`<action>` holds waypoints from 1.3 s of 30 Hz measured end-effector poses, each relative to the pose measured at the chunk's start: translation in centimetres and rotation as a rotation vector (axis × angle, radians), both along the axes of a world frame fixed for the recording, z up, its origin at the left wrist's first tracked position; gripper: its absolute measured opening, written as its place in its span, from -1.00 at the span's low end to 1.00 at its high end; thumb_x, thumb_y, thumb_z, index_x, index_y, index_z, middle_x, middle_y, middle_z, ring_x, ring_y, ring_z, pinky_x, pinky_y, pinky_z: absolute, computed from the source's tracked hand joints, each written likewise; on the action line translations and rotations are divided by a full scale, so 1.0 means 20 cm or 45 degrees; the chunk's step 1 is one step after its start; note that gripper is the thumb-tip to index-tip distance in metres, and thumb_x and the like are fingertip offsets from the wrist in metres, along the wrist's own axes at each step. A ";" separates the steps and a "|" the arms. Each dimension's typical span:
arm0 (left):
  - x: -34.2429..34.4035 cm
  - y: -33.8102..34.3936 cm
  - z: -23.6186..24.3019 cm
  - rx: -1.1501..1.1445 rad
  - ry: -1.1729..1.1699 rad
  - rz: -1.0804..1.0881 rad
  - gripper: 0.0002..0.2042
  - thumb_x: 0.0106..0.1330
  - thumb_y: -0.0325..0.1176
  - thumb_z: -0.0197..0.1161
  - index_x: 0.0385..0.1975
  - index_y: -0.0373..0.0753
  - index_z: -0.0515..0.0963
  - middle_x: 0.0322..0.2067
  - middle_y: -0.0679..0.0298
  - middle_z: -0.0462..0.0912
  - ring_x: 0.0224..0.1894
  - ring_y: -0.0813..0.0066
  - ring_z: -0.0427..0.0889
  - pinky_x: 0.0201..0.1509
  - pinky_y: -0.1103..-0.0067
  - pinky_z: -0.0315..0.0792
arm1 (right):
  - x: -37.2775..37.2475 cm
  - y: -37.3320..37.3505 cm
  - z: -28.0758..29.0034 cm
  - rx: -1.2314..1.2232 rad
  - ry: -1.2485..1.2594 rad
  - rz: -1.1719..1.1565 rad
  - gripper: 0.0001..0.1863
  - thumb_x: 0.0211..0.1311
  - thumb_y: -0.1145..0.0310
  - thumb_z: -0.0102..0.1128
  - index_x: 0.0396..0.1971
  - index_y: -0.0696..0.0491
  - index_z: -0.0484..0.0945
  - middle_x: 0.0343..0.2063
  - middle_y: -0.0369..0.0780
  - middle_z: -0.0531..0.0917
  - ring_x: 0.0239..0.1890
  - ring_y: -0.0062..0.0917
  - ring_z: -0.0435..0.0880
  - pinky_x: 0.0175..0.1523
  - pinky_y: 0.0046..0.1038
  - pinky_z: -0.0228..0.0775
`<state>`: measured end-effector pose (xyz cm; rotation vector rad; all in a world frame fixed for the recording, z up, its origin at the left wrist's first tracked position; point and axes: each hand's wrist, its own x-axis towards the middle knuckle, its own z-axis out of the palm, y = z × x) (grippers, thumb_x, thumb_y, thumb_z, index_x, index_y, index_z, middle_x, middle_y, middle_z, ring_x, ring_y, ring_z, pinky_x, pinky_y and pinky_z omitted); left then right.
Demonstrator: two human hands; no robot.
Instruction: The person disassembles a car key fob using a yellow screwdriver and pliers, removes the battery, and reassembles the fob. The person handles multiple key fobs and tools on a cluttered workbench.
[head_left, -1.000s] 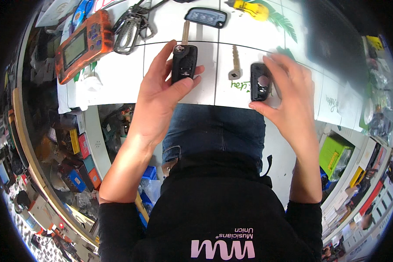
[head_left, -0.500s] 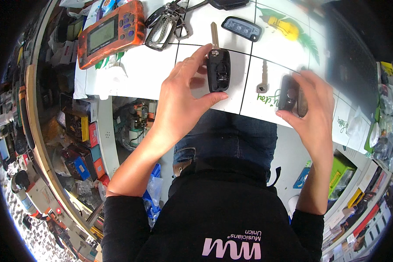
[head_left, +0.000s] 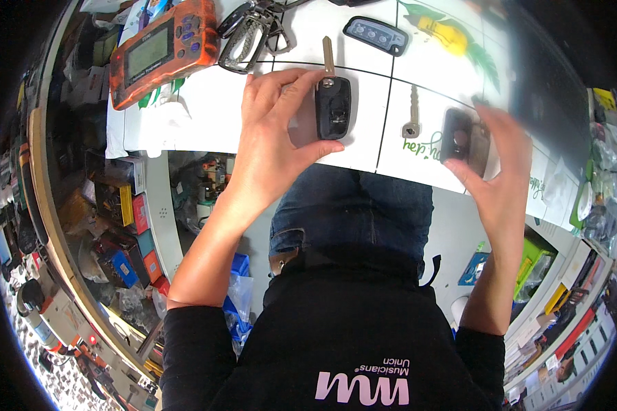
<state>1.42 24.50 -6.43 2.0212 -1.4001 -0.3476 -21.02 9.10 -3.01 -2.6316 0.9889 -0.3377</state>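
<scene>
My left hand [head_left: 271, 137] holds a black flip car key [head_left: 333, 113] lengthwise, with the fingers at its top and the thumb at its lower end. The key's metal blade [head_left: 328, 56] points away from me, and the black body shows a recessed, opened-looking face. At the right, my right hand [head_left: 504, 147] has thumb and fingers spread around a dark rectangular piece [head_left: 455, 135] with a round spot on it. The thumb tip lies at its lower edge; the fingers are slightly blurred and apart from it. A loose key blade [head_left: 413, 116] lies between the hands.
An orange handheld device with a screen [head_left: 163, 53] lies at the left of the white table [head_left: 212, 130]. Beside it are metal-framed key holders [head_left: 245, 41]. A grey remote with buttons [head_left: 376, 34] sits farther back. Cluttered shelves [head_left: 116, 226] flank the table.
My left hand has shifted slightly left and toward me with the car key. My right hand's fingers have moved off the dark piece, widening the grip. The whole view has shifted a little.
</scene>
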 end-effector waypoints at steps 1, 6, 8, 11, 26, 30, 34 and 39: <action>0.00 0.00 0.00 0.034 -0.027 -0.005 -0.20 -0.36 -0.38 0.49 0.09 -0.18 0.38 -0.01 0.20 0.40 0.06 0.25 0.30 0.18 0.41 0.21 | -0.02 0.00 0.01 -0.016 -0.058 -0.016 -0.36 -0.25 0.28 0.44 -0.02 -0.01 0.47 -0.03 -0.19 0.44 0.01 -0.32 0.36 0.10 -0.35 0.18; 0.00 0.01 -0.01 0.001 -0.042 -0.003 -0.16 -0.36 -0.27 0.51 0.11 -0.19 0.35 0.01 0.19 0.35 0.09 0.23 0.25 0.20 0.39 0.18 | -0.08 0.03 0.00 -0.005 -0.234 -0.193 -0.49 -0.18 0.35 0.41 -0.11 0.03 0.52 -0.11 -0.16 0.51 -0.02 -0.36 0.43 0.03 -0.37 0.27; -0.01 0.01 0.00 -0.061 0.026 -0.001 -0.17 -0.35 -0.22 0.52 0.09 -0.23 0.36 0.01 0.17 0.32 0.06 0.22 0.26 0.17 0.38 0.19 | -0.09 0.06 0.00 -0.007 -0.291 -0.217 -0.53 -0.17 0.38 0.40 -0.13 0.05 0.53 -0.14 -0.17 0.53 -0.04 -0.36 0.45 0.02 -0.38 0.27; 0.01 0.03 -0.03 -0.073 0.060 -0.005 -0.17 -0.30 -0.08 0.47 0.11 -0.19 0.36 0.02 0.18 0.32 0.05 0.24 0.27 0.14 0.39 0.22 | -0.08 0.09 -0.01 0.009 -0.308 -0.077 -0.59 -0.15 0.42 0.37 -0.18 0.04 0.55 -0.19 -0.19 0.55 -0.10 -0.40 0.46 -0.01 -0.41 0.28; 0.01 0.02 -0.03 -0.056 -0.027 -0.004 -0.30 -0.28 -0.25 0.49 0.00 -0.22 0.42 -0.04 0.19 0.38 0.08 0.19 0.32 0.32 0.18 -0.07 | 0.21 0.10 -0.08 -0.003 -0.053 0.282 -0.73 -0.19 0.43 0.32 -0.36 -0.03 0.59 -0.23 -0.36 0.46 -0.21 -0.47 0.38 -0.06 -0.38 0.13; 0.01 0.01 -0.04 -0.084 0.019 -0.036 -0.33 -0.30 -0.34 0.49 -0.03 -0.22 0.42 -0.08 0.20 0.38 0.06 0.19 0.31 0.30 0.15 -0.08 | 0.23 0.09 -0.08 -0.075 -0.066 0.301 -0.78 -0.19 0.45 0.31 -0.42 -0.02 0.57 -0.26 -0.37 0.47 -0.23 -0.48 0.40 -0.05 -0.37 0.13; 0.02 0.02 -0.04 -0.090 0.012 -0.050 -0.32 -0.29 -0.33 0.48 -0.02 -0.21 0.41 -0.09 0.20 0.38 0.04 0.21 0.33 0.31 0.13 -0.10 | 0.26 0.10 -0.07 -0.143 -0.093 0.279 -0.78 -0.17 0.45 0.31 -0.42 -0.01 0.56 -0.26 -0.38 0.48 -0.23 -0.49 0.40 -0.04 -0.37 0.13; 0.02 0.02 -0.04 -0.054 -0.018 -0.050 -0.28 -0.34 -0.27 0.49 0.00 -0.17 0.42 -0.05 0.20 0.39 0.09 0.21 0.30 0.33 0.21 -0.10 | 0.28 0.09 -0.08 -0.078 -0.070 0.257 -0.73 -0.18 0.44 0.32 -0.36 -0.01 0.57 -0.27 -0.35 0.48 -0.22 -0.47 0.41 -0.05 -0.36 0.14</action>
